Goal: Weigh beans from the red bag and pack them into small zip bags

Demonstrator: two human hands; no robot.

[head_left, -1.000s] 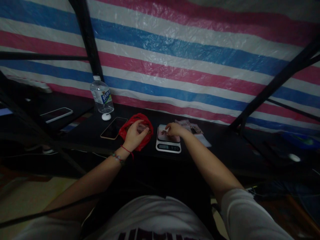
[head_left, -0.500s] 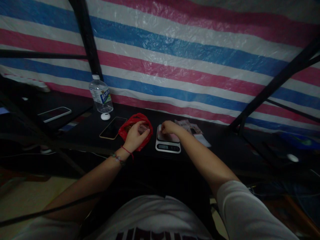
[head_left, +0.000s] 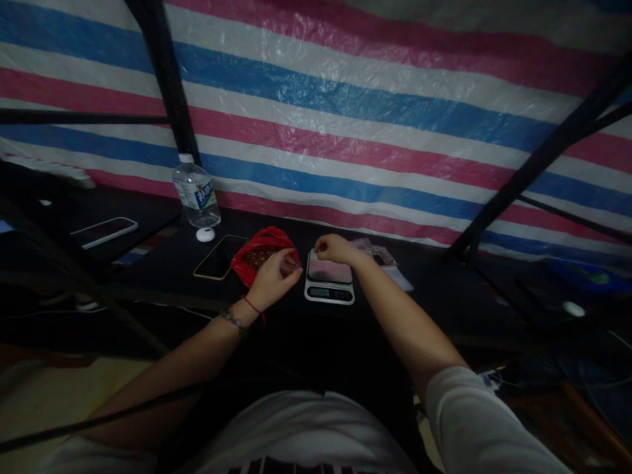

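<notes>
My left hand is closed around a small clear plastic bag, at the front right edge of a red plastic bag. Many small brown pieces lie inside the open red bag; what they are I cannot make out. My right hand hovers at the back of a white digital kitchen scale, its fingertips pinched together over the back left corner of the weighing plate. Whatever those fingertips hold is too small to tell. The scale's display is lit, but its digits are unreadable.
Left of the red bag lies a phone, with a white earbud case and a plastic bottle behind it. Small clear packets lie right of the scale. Dark metal bars and a striped sheet stand around the table.
My left hand has drawn back toward me and right with the small plastic bag, uncovering the brown pieces. My right hand has shifted toward the scale's back edge, exposing more of the plate.
</notes>
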